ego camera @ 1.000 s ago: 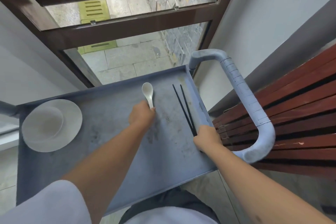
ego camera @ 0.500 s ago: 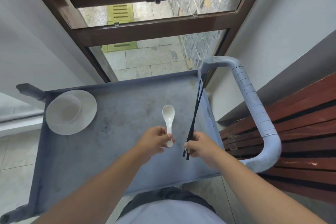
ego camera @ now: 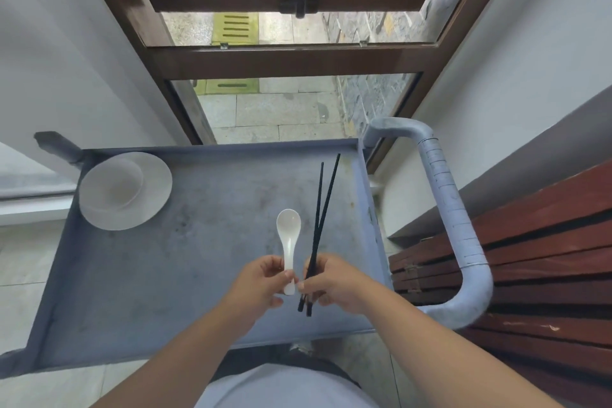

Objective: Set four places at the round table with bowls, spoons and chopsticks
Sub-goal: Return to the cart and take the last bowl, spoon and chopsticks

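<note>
Gathering: left hand (ego camera: 261,281) pinches spoon (ego camera: 288,235); right hand (ego camera: 334,285) grips chopsticks (ego camera: 323,219), above cart (ego camera: 205,228).
Next: probably carrying both to the table.

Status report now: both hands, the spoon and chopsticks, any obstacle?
Left hand pinches white ceramic spoon. Right hand grips black chopsticks. White bowl on plate, on grey cart tray. No obstacle seen.

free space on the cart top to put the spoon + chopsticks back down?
Bare patches on the cart tray: the wide middle between the plate with its bowl and the hands, and the near-left corner. Crowded: far-left corner, and near-right where left hand holds the spoon, right hand the chopsticks.
</note>
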A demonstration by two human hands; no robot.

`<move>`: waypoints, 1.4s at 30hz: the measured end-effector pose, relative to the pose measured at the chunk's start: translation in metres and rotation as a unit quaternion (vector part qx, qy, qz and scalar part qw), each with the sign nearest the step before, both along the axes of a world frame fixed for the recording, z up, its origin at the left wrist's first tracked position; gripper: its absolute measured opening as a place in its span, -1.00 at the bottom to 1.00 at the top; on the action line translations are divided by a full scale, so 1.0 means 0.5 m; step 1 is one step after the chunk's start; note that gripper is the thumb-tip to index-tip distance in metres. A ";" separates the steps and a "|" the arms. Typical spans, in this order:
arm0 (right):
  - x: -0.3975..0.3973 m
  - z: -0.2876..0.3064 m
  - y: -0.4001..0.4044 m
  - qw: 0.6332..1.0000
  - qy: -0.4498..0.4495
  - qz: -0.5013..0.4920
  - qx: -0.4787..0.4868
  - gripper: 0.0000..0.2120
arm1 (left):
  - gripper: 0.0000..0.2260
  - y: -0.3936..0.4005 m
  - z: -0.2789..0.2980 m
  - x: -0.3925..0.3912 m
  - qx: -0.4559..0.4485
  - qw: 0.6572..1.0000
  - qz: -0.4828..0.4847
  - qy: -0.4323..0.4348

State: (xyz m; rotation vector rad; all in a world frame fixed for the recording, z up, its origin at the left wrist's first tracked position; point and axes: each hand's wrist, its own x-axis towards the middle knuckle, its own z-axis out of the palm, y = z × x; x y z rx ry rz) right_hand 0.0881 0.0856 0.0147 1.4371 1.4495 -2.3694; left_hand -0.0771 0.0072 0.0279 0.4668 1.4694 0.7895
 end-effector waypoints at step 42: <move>-0.454 0.051 0.048 0.982 -0.040 -0.185 0.009 -0.77 | -0.87 -0.026 0.052 -0.367 0.017 0.968 0.162 0.192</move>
